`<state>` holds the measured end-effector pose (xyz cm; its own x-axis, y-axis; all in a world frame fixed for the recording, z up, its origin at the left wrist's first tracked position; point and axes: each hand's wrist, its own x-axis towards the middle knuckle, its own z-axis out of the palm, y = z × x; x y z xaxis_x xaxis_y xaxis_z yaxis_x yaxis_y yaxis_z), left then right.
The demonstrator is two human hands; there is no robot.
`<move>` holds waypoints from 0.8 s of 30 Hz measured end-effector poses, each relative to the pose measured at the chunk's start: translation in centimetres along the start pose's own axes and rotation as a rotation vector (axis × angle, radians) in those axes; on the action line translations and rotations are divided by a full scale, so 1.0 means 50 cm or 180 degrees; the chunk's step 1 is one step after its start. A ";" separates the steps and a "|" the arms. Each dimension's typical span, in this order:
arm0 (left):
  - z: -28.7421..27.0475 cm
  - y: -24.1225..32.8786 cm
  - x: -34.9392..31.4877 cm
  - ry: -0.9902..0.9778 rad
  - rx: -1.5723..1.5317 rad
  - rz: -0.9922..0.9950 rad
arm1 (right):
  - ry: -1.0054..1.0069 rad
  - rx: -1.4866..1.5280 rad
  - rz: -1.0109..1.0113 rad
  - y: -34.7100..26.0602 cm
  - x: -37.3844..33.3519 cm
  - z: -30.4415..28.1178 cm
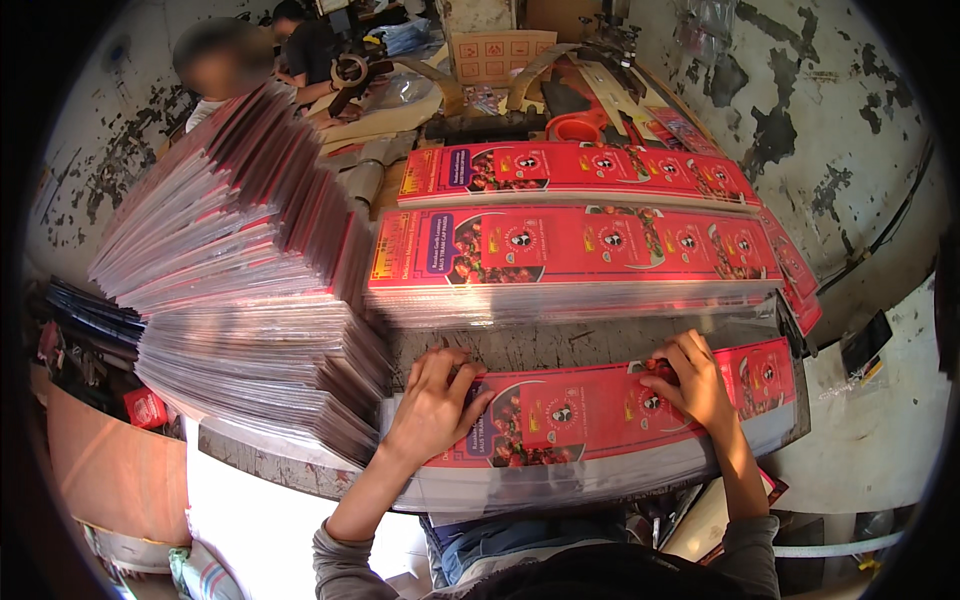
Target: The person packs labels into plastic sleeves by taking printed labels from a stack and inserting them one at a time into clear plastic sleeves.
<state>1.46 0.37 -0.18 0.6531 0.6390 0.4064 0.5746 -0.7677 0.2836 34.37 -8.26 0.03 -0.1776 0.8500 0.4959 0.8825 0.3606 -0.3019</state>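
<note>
In front of me lies a long red printed card strip (600, 408) with food pictures. A clear plastic sleeve (560, 478) extends below its near edge. My left hand (432, 402) is at the strip's left end, fingers bent around the upper edge and thumb on the printed face. Toward the right end, my right hand (695, 385) grips the same upper edge, fingers curled and thumb lying on the print. What the fingertips touch behind the edge is hidden.
Two stacks of similar strips, a nearer stack (610, 245) and a farther stack (580, 170), lie beyond my hands. At left rises a tall fanned pile of plastic-sleeved strips (260, 370). Red-handled scissors (577, 125) lie farther back. Another person (220, 70) sits at the far left.
</note>
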 end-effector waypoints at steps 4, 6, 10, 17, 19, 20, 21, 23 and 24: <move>-0.001 -0.001 -0.001 0.0030 -0.0020 -0.0008 | -0.0111 0.0055 -0.0017 0.003 0.004 -0.001; 0.000 -0.001 -0.001 0.0039 -0.0013 -0.0011 | -0.0164 0.0054 -0.0054 0.007 0.003 -0.002; -0.001 0.004 -0.003 0.0057 0.0003 0.0005 | -0.0276 0.0105 0.0010 0.012 -0.006 0.002; 0.000 0.002 -0.001 0.0063 -0.0127 -0.0015 | -0.0257 0.0153 -0.0008 0.007 -0.003 -0.003; 0.002 0.000 -0.001 0.0067 -0.0135 0.0018 | -0.0232 0.0187 -0.0021 0.005 -0.003 -0.003; 0.003 -0.002 0.000 0.0077 -0.0141 0.0063 | -0.0197 0.0214 -0.0034 0.005 -0.003 -0.004; 0.003 -0.002 0.000 0.0079 -0.0141 0.0065 | -0.0195 0.0212 -0.0035 0.005 -0.003 -0.003; 0.002 -0.002 0.000 0.0102 -0.0132 0.0123 | -0.0176 0.0250 -0.0052 0.005 -0.004 -0.001; 0.002 -0.002 0.000 0.0102 -0.0132 0.0127 | -0.0172 0.0248 -0.0051 0.006 -0.006 0.000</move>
<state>1.44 0.47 -0.30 0.6586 0.6064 0.4455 0.5271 -0.7943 0.3020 34.66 -8.40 -0.21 -0.2166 0.8626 0.4571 0.8431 0.4013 -0.3579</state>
